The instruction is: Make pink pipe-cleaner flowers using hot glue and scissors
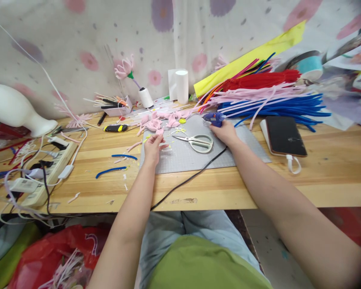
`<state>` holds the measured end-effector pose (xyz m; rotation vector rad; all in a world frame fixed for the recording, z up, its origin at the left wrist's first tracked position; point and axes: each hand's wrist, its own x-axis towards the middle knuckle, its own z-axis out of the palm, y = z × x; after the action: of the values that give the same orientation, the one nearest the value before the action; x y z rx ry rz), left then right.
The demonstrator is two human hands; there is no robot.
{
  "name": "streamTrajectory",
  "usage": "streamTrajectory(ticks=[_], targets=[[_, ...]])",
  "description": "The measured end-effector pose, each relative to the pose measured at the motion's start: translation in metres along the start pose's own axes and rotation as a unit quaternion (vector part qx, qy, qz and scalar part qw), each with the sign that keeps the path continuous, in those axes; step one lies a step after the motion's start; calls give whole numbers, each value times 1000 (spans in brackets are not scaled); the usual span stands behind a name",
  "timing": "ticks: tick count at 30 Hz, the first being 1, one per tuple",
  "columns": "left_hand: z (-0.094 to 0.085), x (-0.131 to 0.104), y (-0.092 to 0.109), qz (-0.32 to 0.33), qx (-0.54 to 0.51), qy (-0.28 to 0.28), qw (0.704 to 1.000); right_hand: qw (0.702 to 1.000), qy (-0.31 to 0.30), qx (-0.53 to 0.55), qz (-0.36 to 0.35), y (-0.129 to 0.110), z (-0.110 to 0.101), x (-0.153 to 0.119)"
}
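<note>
From where I stand, the right hand [225, 132] is wrapped round a blue glue gun [215, 119], out at the far side of the grey mat [195, 161]; I can't tell whether the gun is resting there or lifted. The left hand [152, 149] has its fingertips pinched on a small pink fuzzy piece [159, 132], over the mat's left part; more pink petals [153, 123] lie just beyond those fingers, with yellow bits [180, 130] between the hands, towards the far side. Open scissors [201, 143] lie between the hands too, touched by neither; the black cord [189, 180] passes below the right wrist and runs towards the near table edge.

It looks to me like a gluing stage, piece and gun apart; bringing them together would call for a steady pinch, the nozzle turned away from the left fingertips, and the cord kept free of the scissors.
</note>
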<state>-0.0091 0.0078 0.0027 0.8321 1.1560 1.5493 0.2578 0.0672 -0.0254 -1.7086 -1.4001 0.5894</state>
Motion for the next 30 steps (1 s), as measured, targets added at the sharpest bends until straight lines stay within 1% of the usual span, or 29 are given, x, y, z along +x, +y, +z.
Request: streamTrajectory(ticks=[9, 14, 19, 21, 25, 27, 30], targets=[[1, -1, 0, -7, 35, 21, 999, 1000, -6, -11, 10, -3, -1, -2], [-1, 1, -1, -25, 52, 35, 998, 1000, -12, -22, 7, -2, -1, -1], [-2, 1, -2, -43, 83, 16, 996, 1000, -11, -22, 10, -3, -2, -2], [-2, 0, -2, -35, 99, 7, 994, 1000, -12, -22, 9, -3, -2, -2], [-1, -2, -3, -10, 124, 8, 992, 999, -7, -35, 7, -6, -3, -3], [0, -2, -4, -1, 126, 4, 992, 999, 1, -53, 4, -8, -3, -5], [0, -1, -6, 6, 128, -18, 992, 995, 12, -100, -9, -11, -7, -10]])
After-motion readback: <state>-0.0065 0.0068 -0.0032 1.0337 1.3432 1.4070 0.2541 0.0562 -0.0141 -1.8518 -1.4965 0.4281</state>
